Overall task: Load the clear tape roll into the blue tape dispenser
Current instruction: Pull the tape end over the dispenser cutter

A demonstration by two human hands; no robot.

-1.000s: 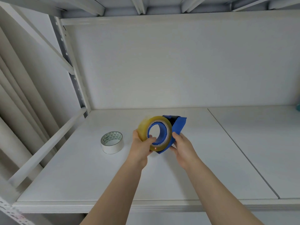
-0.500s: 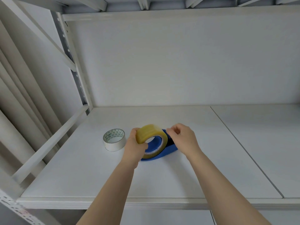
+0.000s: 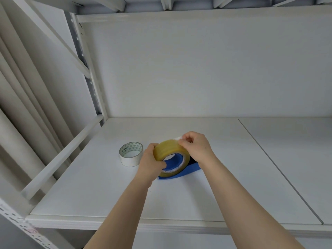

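The clear tape roll, yellowish, sits on the hub of the blue tape dispenser, which rests on the white shelf. My left hand grips the roll's left side, thumb in the blue core. My right hand is at the top of the roll and pinches the loose end of the tape between thumb and fingers. Much of the dispenser is hidden behind the roll and my hands.
A white tape roll with a triangle-patterned core lies flat just left of my left hand. A diagonal brace and the upright post bound the shelf's left side. A seam divides the shelf panels on the right.
The dispenser with the roll came down from the air onto the shelf. My right hand left the dispenser body, rose to the roll's top and pinched the tape end.
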